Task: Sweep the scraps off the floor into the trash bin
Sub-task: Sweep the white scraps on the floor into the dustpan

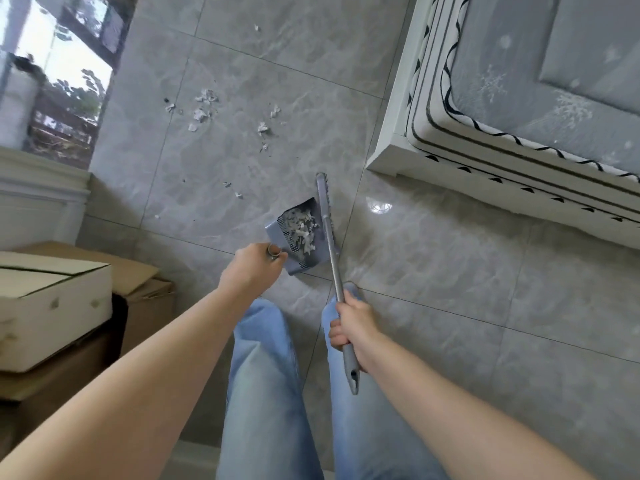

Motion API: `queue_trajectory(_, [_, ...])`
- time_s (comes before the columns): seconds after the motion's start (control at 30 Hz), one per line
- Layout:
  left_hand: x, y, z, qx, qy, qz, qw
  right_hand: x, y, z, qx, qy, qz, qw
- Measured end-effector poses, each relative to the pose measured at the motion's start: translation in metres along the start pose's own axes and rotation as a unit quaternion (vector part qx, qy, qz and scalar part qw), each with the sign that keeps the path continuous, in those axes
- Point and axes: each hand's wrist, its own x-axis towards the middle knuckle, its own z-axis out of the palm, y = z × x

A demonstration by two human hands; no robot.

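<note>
My left hand [251,263] grips the handle of a grey dustpan [296,233], which holds a heap of white paper scraps. My right hand [353,323] grips the grey broom handle [332,265]. The broom head [323,199] stands on the floor just right of the dustpan. Several white paper scraps [204,109] lie scattered on the grey tiled floor [450,289] farther ahead, with a few small bits [238,195] nearer the pan. No trash bin is in view.
A bed with a white frame [388,154] and grey mattress fills the upper right. Stacked cardboard boxes [52,299] stand at the left. A window [59,74] above a white ledge is at the upper left. My jeans-clad legs [263,375] are below.
</note>
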Motion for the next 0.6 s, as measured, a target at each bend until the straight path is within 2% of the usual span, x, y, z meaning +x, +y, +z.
queue_trajectory(0.13, [-0.013, -0.038, -0.048, -0.065, 0.036, -0.023, 0.997, -0.009, -0.038, 0.031, -0.012, 0.010, -0.033, 0.999])
queue_trajectory(0.27, [-0.017, -0.076, -0.085, -0.143, 0.085, -0.050, 0.985, 0.012, -0.078, 0.059, -0.142, 0.034, -0.074, 0.986])
queue_trajectory(0.4, [-0.020, -0.122, -0.114, -0.179, 0.112, -0.072, 0.975, 0.019, -0.085, 0.106, -0.263, 0.040, -0.106, 0.958])
queue_trajectory(0.6, [-0.016, -0.179, -0.144, -0.205, 0.139, -0.108, 0.963, 0.020, -0.089, 0.184, -0.342, 0.014, -0.131, 0.930])
